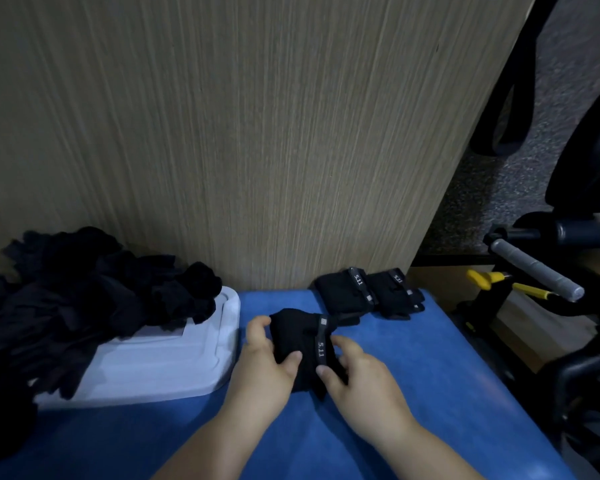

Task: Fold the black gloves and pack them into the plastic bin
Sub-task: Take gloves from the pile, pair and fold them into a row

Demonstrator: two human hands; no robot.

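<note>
A black glove (300, 336) with a "5.11" strap lies bunched on the blue surface (413, 368). My left hand (265, 362) grips its left side, thumb pressed on top. My right hand (357, 372) holds its right side at the strap. Two folded black gloves (369, 292) sit side by side at the far edge of the blue surface. A heap of loose black gloves (84, 299) covers the left part of a white plastic lid or bin (174, 362) on the left.
A tall wood-grain panel (239, 133) stands right behind the work surface. To the right are a black stand with a grey-taped handle (537, 271), yellow clips (485, 278) and a black office chair (589, 161) on grey carpet.
</note>
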